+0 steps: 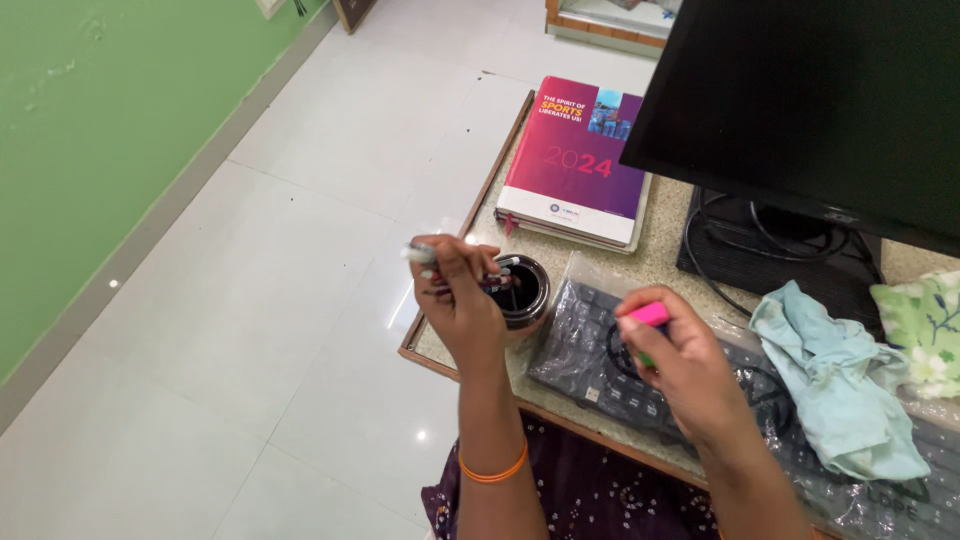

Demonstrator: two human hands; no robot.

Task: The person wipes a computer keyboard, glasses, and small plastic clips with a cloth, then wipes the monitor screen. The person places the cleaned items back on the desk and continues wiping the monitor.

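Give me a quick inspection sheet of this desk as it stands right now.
Surface: speckled stone desk top with a wooden edge.
Job's things: round black pen holder with pens inside; bundle of pens; pink marker.
Clutter: magenta hardcover diary; crumpled light blue cloth; green floral cloth.
Hands: left hand grips the pens above the holder; right hand holds the pink marker over the plastic-wrapped black keyboard.
Cables: black cables looped behind the black monitor.
Surroundings: white tiled floor; green wall.
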